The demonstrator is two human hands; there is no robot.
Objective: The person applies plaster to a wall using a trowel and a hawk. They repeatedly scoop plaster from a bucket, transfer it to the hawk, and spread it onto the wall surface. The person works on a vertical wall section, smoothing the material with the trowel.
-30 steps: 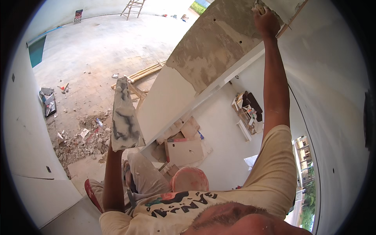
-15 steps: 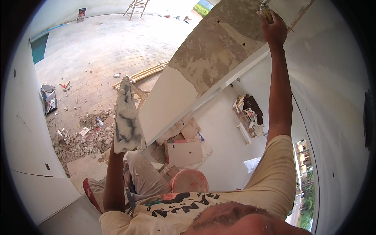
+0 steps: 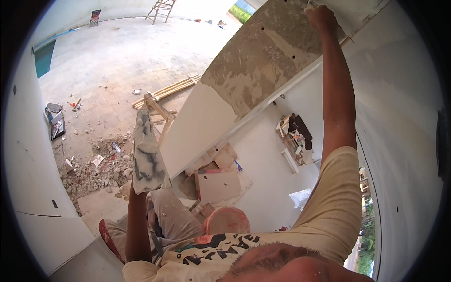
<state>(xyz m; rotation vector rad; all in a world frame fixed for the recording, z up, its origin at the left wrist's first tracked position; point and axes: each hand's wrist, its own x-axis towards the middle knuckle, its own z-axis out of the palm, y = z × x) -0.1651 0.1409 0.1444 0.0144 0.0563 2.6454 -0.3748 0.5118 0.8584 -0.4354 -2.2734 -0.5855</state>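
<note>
My right hand (image 3: 322, 19) is raised at the top right, closed on a trowel (image 3: 311, 5) that my fingers mostly hide, against a wall surface (image 3: 253, 70) coated in rough grey-brown plaster, with white board showing at its lower left. My left hand (image 3: 138, 191) is mostly hidden under a long flat board (image 3: 148, 150), gripping it from below; lumpy grey plaster with dark smears lies on that board. The board is held upright in the picture at centre left, apart from the plastered surface.
Bamboo poles (image 3: 169, 89) and a wooden frame (image 3: 159, 113) stand beyond the board. Rubble (image 3: 101, 169) lies at left. Below are cardboard pieces (image 3: 216, 183), a red-rimmed bucket (image 3: 226, 222) and a cluttered wooden stand (image 3: 293, 136). A ladder (image 3: 159, 10) leans farther back; white wall (image 3: 399, 117) curves along the right.
My right hand shifted rightward, then back up and left along the top of the plaster. The board in my left hand has dropped a little in the picture.
</note>
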